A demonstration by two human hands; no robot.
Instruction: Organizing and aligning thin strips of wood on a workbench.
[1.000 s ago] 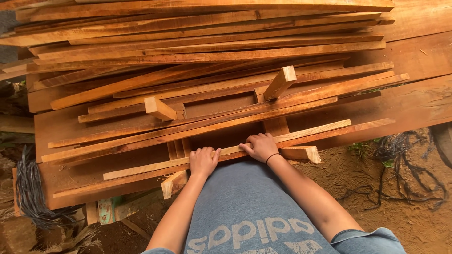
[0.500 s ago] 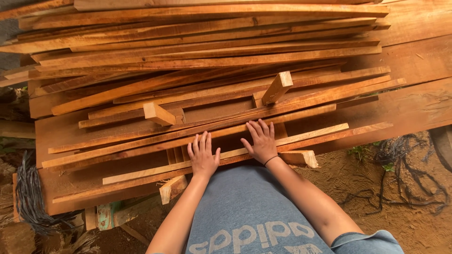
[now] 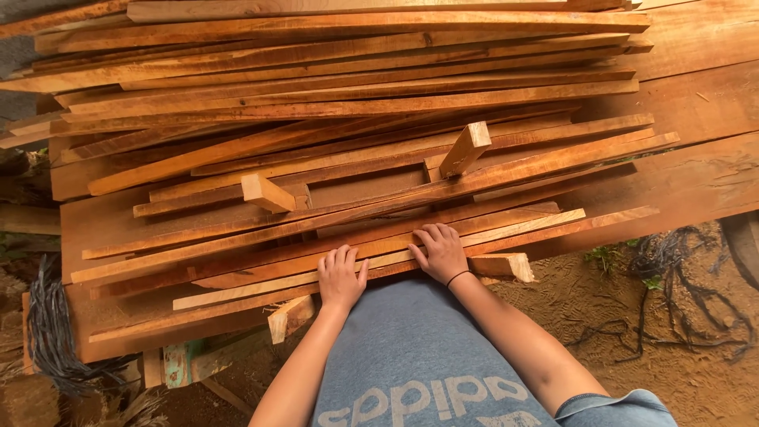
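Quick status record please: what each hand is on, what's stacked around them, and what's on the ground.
left hand: flat, palm down, fingers spread on a thin pale wooden strip at the near edge of the pile
right hand: fingers curled over the same strip and the reddish slat just beyond it; dark band on the wrist
pile: long reddish-brown wooden slats lying roughly crosswise in loose layers
odd pieces: two short pale blocks sticking up among the slats
support: wide planks underneath
ground: bare soil with dark tangled strands
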